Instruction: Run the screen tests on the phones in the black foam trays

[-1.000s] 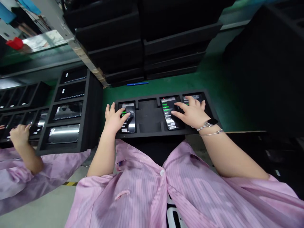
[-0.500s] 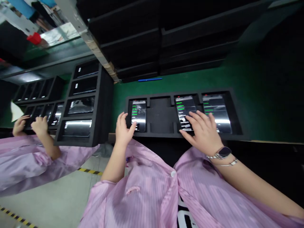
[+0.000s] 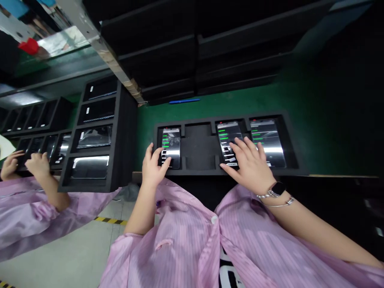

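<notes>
A black foam tray (image 3: pixel 199 173) lies along the table's front edge, with three lit smartphones in its slots. My left hand (image 3: pixel 154 167) is at the tray's left end, fingers apart, its thumb and a finger over the lower left part of the left phone (image 3: pixel 172 138). Over the middle phone (image 3: pixel 228 132) spreads my right hand (image 3: pixel 252 166), its fingers across the lower right of the screen and its thumb near the bottom edge. The right phone (image 3: pixel 271 138) lies beside that hand, partly covered by its fingers. Green and white lines show on the screens.
A blue pen (image 3: pixel 184 101) lies behind the tray on the green tabletop (image 3: pixel 237 100). Stacked black trays (image 3: pixel 168 60) rise at the back. To the left stands a taller foam stack (image 3: pixel 115 160) holding several phones; a co-worker's hands (image 3: pixel 39 166) are beyond it.
A finger of my left hand has moved onto the left phone's screen. My right hand remains over the middle phone with slightly shifted fingers. The whole view has moved a little.
</notes>
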A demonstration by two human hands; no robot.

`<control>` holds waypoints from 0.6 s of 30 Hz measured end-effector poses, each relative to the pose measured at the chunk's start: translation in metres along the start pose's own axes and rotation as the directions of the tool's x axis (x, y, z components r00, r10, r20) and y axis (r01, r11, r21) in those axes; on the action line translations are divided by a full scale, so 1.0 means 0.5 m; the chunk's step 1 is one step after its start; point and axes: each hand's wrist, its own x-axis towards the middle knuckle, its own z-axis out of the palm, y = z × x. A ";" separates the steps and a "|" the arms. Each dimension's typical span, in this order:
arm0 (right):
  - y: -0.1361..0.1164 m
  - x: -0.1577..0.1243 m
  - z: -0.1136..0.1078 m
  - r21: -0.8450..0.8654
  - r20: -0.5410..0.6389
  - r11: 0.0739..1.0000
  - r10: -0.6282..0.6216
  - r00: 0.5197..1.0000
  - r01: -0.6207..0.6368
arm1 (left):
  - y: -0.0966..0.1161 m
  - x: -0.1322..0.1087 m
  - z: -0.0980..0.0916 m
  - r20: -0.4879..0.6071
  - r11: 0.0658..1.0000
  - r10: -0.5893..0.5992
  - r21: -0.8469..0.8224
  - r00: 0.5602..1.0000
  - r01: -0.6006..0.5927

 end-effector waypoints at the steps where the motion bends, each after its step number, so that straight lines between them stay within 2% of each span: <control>1: 0.000 0.001 0.000 -0.009 0.006 1.000 -0.004 1.000 0.004 | 0.000 0.001 0.000 -0.001 1.000 0.002 0.001 1.000 -0.002; 8: -0.002 0.002 0.001 -0.065 0.011 0.998 0.027 1.000 -0.027 | 0.003 0.005 -0.002 -0.009 1.000 -0.008 0.018 1.000 0.008; 14: -0.001 0.008 0.002 -0.018 0.040 1.000 0.022 0.999 -0.022 | 0.002 0.007 0.001 0.008 0.998 0.021 0.058 1.000 -0.021; 18: 0.005 -0.001 -0.011 0.027 -0.042 0.999 -0.043 0.998 0.044 | 0.009 -0.006 -0.013 -0.089 0.985 0.121 0.132 0.989 -0.108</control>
